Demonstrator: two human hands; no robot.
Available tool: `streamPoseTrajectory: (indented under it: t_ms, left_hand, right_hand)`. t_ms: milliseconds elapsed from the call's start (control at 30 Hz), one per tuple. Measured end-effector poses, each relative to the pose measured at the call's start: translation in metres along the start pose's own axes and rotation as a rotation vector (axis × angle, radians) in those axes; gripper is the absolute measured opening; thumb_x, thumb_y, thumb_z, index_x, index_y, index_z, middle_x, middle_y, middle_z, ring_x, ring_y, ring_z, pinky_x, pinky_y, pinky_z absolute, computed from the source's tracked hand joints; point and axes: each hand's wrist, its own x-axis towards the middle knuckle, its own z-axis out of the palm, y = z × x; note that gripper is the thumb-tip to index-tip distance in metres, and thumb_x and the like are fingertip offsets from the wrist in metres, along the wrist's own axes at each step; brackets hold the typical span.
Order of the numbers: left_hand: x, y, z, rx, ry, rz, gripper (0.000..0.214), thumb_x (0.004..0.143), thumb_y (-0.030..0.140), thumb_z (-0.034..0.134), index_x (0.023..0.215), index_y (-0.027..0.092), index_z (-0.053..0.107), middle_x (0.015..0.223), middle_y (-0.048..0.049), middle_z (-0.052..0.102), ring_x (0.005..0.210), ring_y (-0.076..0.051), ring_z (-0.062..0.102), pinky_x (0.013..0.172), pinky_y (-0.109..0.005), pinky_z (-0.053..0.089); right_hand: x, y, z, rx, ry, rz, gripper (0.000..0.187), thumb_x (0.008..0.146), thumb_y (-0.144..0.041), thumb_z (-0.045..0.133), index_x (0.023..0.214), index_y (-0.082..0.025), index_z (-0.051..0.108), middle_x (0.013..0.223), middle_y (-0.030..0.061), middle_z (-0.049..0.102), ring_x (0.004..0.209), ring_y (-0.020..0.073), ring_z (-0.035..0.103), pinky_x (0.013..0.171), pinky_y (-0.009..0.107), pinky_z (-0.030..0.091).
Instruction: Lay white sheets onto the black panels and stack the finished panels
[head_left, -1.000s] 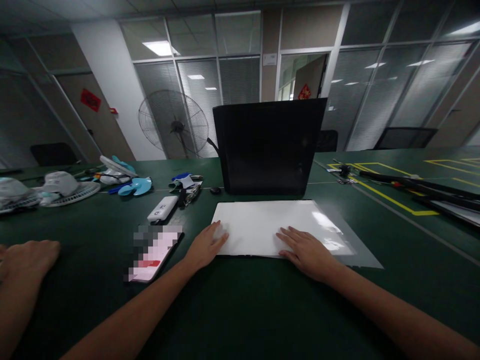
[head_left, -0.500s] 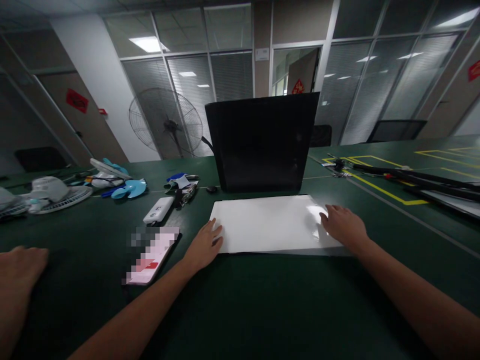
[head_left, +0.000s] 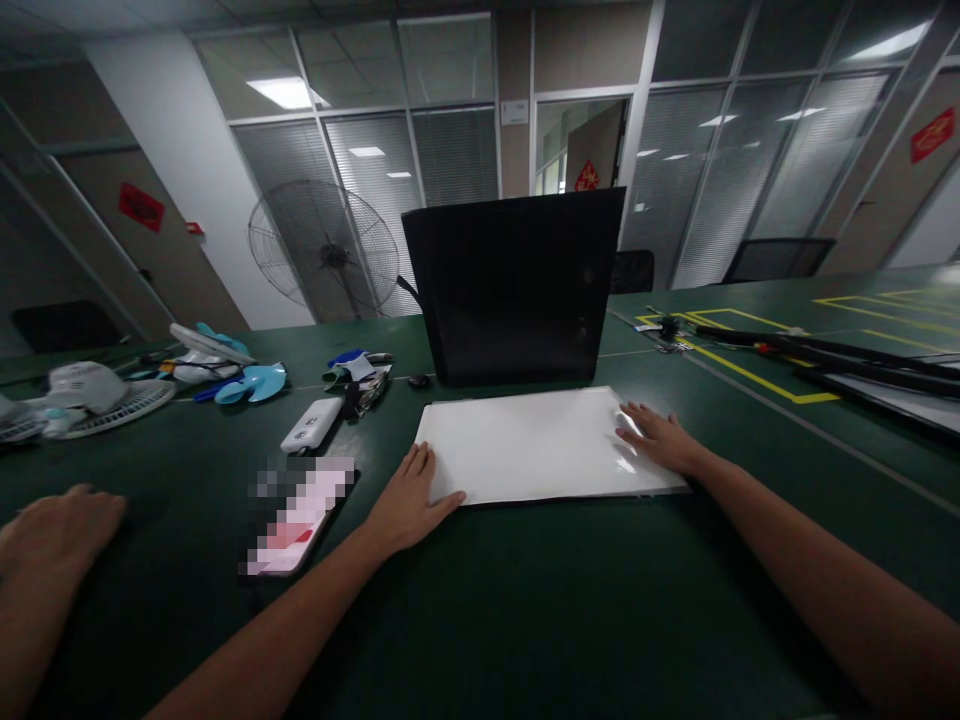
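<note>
A white glossy sheet (head_left: 525, 447), perhaps in a clear sleeve, lies flat on the dark green table (head_left: 525, 610) before me. My left hand (head_left: 411, 497) rests at its left edge, fingers forward and thumb spread along the near left corner. On the right side of the sheet my right hand (head_left: 660, 438) lies with outstretched fingers over its shiny surface. Neither hand grips anything. Just behind the sheet, a large black panel (head_left: 514, 290) stands upright, leaning slightly back.
Another person's hand (head_left: 67, 525) rests on the table at far left. Nearby are a phone (head_left: 304, 520), a white device (head_left: 313, 425), keys (head_left: 371, 390) and white fan parts (head_left: 90, 395) with light-blue blades (head_left: 259, 383). Black strips (head_left: 825, 355) lie at right.
My left thumb has spread right along the sheet's near edge. The right fingers have moved further onto the sheet and flattened. The other person's hand has moved slightly right.
</note>
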Motion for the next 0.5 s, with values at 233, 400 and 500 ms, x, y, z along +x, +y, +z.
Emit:
streamPoseTrajectory:
  t_ms: [233, 400, 500]
  left_hand:
    - [-0.004, 0.002, 0.001, -0.007, 0.005, 0.023, 0.108, 0.084, 0.086, 0.043, 0.161, 0.013, 0.027, 0.168, -0.0183, 0.014, 0.156, -0.039, 0.007, 0.124, -0.055, 0.018]
    - [-0.004, -0.002, 0.003, -0.004, 0.019, 0.024, 0.104, 0.084, 0.086, 0.044, 0.161, 0.018, 0.028, 0.169, -0.0155, 0.015, 0.156, -0.038, 0.01, 0.123, -0.055, 0.02]
    - [-0.003, -0.004, 0.003, -0.008, 0.031, 0.032, 0.103, 0.083, 0.086, 0.045, 0.161, 0.02, 0.03, 0.169, -0.0144, 0.018, 0.156, -0.038, 0.014, 0.123, -0.055, 0.022]
  right_hand:
    - [-0.006, -0.001, -0.003, -0.011, -0.022, -0.014, 0.083, 0.094, -0.072, 0.033, 0.157, -0.019, 0.038, 0.163, 0.0149, 0.03, 0.151, 0.0366, 0.026, 0.118, 0.07, 0.016]
    - [-0.003, -0.005, -0.004, -0.011, 0.023, -0.005, 0.078, 0.096, -0.069, 0.032, 0.156, -0.019, 0.04, 0.161, 0.0135, 0.035, 0.15, 0.0348, 0.029, 0.118, 0.069, 0.018]
    - [-0.005, -0.009, -0.008, -0.006, 0.044, 0.001, 0.071, 0.097, -0.065, 0.033, 0.15, -0.02, 0.048, 0.155, 0.0122, 0.045, 0.145, 0.0331, 0.038, 0.12, 0.062, 0.024]
